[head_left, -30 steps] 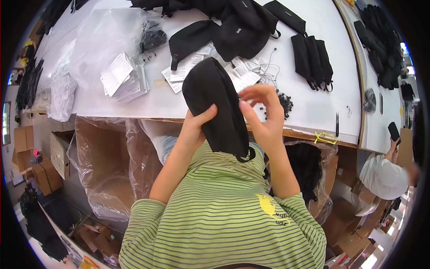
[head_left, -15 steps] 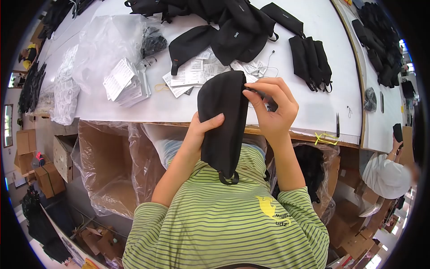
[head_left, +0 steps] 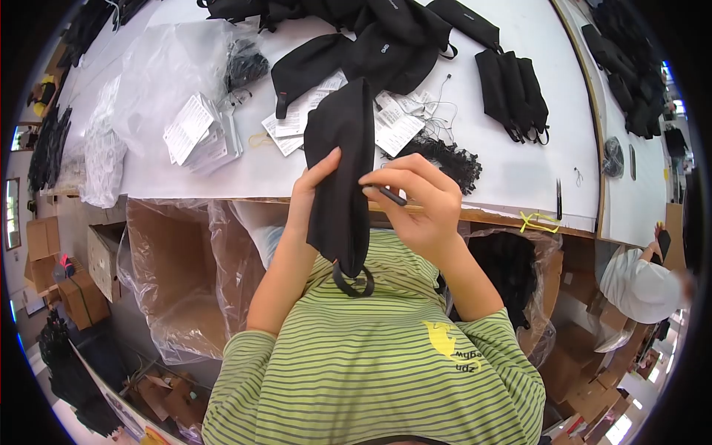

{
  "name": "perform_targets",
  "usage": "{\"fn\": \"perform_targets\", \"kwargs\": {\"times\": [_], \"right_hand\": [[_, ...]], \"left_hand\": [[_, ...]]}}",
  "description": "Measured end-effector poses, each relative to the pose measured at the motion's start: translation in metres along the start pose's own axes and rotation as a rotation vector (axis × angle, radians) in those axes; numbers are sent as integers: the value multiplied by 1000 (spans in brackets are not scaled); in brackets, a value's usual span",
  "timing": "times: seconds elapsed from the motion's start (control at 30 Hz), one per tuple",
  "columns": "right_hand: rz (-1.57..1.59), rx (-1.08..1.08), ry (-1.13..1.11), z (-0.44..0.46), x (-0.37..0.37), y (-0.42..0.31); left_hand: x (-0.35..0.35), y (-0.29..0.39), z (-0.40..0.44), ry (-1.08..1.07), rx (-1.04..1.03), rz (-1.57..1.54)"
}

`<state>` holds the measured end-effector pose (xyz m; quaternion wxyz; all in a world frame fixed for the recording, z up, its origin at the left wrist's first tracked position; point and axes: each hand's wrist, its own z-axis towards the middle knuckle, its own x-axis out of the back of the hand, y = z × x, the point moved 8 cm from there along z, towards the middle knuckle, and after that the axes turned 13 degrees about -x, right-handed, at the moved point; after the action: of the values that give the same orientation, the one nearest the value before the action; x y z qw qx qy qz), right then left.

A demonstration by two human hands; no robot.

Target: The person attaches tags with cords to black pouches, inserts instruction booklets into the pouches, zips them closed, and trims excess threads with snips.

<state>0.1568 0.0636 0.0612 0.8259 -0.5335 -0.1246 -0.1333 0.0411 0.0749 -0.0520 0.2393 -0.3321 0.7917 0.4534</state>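
Observation:
My left hand [head_left: 315,185] is closed around a long black fabric pouch [head_left: 340,148], its thumb lying flat on the near face. The pouch is held upright above the table's front edge, with a small loop hanging at its lower end. At the pouch's right edge, my right hand [head_left: 419,200] pinches a short dark zipper pull [head_left: 387,194] between thumb and fingers. Behind the pouch lie white printed tags [head_left: 399,130] and a heap of thin black cords [head_left: 449,159].
More black pouches [head_left: 389,52] are piled at the back, and several lie side by side [head_left: 513,96] on the right. A clear plastic bag [head_left: 174,74] and a tag stack [head_left: 196,133] are leftward. Tweezers [head_left: 559,199] lie near the front edge. A co-worker [head_left: 638,285] is at far right.
My right hand has moved down the pouch's right edge from near its top to about the middle, still pinching. The pouch has shifted left and slightly up, uncovering the cord heap.

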Motion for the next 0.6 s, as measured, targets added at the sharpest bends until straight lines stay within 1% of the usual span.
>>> {"fn": "perform_targets", "kwargs": {"times": [0.1, 0.2, 0.23, 0.33, 0.43, 0.53, 0.57, 0.6], "right_hand": [[119, -135, -121, -7, -8, 2], [193, -182, -272, -17, -22, -1], [181, -181, -269, -18, -23, -3], [211, -276, -294, -20, -25, 5], [104, -185, -217, -11, -18, 7], [-192, -213, 196, -8, 20, 12], [-165, -163, 162, -17, 17, 16], [-183, -169, 102, -20, 7, 16]], "left_hand": [[-4, 8, 1, 126, 4, 13], [1, 8, 19, -103, 70, -147], [6, 10, 23, 0, 47, -175], [7, 17, 25, -109, -32, -149], [22, 23, 26, 75, -105, -100], [28, 43, 30, 45, -398, -23], [27, 43, 30, 36, -413, -36], [25, 40, 26, 29, -424, -47]]}}
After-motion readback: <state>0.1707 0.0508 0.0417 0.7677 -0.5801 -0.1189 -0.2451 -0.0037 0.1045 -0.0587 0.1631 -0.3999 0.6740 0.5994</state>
